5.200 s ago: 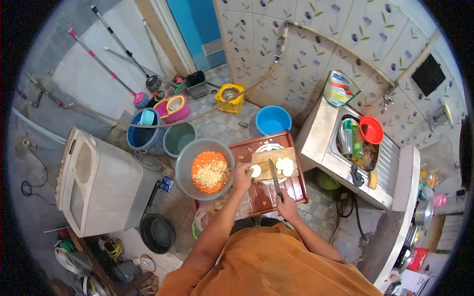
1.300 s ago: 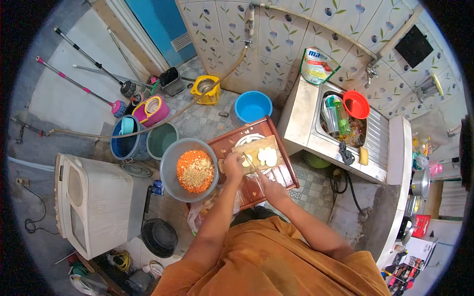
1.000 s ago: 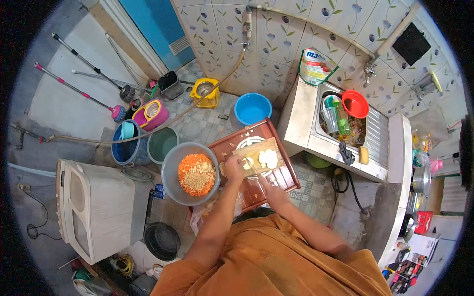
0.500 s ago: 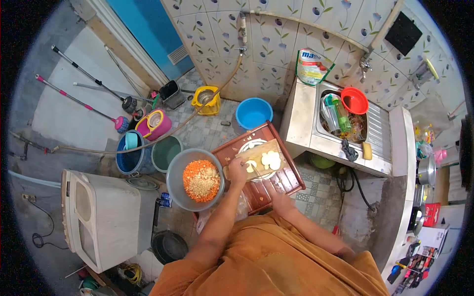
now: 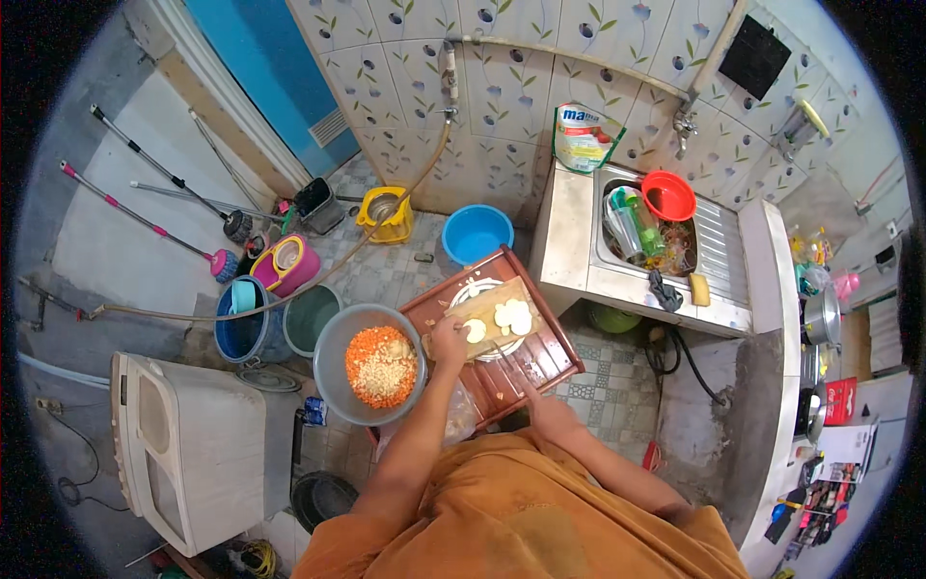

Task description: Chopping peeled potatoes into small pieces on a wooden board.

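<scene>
A wooden cutting board (image 5: 494, 301) lies tilted across a white plate (image 5: 467, 292) on a reddish-brown low table (image 5: 439, 301). Pale round slices (image 5: 513, 316) are spread on the board's right part. At the board's left end my left hand (image 5: 448, 344) is closed, its fingertips against a pale round piece (image 5: 475, 331). My right hand (image 5: 557, 421) is closed on a knife, whose thin blade (image 5: 517, 361) points toward the board's near edge; the handle is hidden in the hand. Left of the table stands a grey basin (image 5: 331, 340) of orange diced pieces and chopped pale bits (image 5: 382, 374).
Beyond the table sits a blue basin (image 5: 476, 234). To the right is a sink (image 5: 719, 232) with a red bowl (image 5: 668, 196) and bottles. Buckets (image 5: 312, 319) and a hose (image 5: 352, 257) lie left, with a whitish appliance (image 5: 198, 444) nearer me.
My right hand and the knife have drawn back a little, away from the board and toward me. My left hand stays at the board's left end. The whole view has shifted slightly.
</scene>
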### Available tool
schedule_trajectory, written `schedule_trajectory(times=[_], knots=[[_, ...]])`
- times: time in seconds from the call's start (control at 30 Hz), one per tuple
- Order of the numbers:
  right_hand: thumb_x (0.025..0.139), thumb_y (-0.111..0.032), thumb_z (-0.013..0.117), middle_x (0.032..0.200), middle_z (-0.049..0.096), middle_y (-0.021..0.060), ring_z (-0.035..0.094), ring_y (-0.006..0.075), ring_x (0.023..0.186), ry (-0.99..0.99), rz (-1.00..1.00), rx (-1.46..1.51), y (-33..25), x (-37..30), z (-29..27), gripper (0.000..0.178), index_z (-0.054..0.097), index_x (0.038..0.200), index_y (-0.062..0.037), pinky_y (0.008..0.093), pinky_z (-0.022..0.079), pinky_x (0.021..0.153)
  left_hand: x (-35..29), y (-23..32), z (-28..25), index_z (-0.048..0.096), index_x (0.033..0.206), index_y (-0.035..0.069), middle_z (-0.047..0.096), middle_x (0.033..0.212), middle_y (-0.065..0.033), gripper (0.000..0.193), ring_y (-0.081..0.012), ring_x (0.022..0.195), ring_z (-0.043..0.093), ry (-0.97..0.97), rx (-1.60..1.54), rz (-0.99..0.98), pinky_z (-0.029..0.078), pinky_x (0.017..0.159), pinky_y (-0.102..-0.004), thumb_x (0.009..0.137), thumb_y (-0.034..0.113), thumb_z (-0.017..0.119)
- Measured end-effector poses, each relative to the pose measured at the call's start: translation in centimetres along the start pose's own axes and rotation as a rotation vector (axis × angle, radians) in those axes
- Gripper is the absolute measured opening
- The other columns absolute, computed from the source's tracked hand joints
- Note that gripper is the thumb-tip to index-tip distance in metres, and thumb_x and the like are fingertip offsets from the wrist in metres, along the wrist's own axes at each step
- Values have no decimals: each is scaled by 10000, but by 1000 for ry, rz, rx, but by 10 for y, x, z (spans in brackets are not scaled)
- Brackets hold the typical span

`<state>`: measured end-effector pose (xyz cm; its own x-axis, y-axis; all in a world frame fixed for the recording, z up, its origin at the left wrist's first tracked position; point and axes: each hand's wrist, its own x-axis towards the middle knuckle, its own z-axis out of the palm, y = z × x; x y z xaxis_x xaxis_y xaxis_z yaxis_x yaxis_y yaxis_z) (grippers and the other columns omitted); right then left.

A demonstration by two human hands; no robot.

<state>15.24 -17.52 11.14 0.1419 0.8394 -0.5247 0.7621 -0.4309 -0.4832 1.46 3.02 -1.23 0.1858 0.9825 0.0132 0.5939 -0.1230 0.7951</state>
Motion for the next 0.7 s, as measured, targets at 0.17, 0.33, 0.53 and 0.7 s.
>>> schedule_trajectory(times=[0.17,0.33,0.53,0.7], knots=[[926,-134,401,786,610,306,607,480,725,221,-186,87,-2,29,8,600,192,1480,-232,573,468,665,-6,-6,3,669,792,47,659,804,-120,149,-291,751,627,119,66,70,420,739,-420,730,168,731],[926,-133,425,785,614,298,607,472,713,258,-248,45,-13,54,14,618,183,1486,-235,556,477,666,-9,0,1,707,778,80,666,775,-94,126,-287,753,629,95,142,69,402,752,-415,738,198,725],[868,-71,465,1356,443,247,513,427,1166,-15,-99,-49,-26,58,3,718,162,1499,-232,496,453,921,-7,0,1,725,746,93,675,754,-125,133,-308,720,635,65,196,-31,414,721,-413,733,226,723],[922,-148,456,956,614,300,623,446,772,162,-227,-21,-15,71,20,622,194,1485,-190,541,490,682,-3,2,3,716,752,72,673,729,-135,137,-316,695,648,84,265,-19,488,673,-409,716,200,750]])
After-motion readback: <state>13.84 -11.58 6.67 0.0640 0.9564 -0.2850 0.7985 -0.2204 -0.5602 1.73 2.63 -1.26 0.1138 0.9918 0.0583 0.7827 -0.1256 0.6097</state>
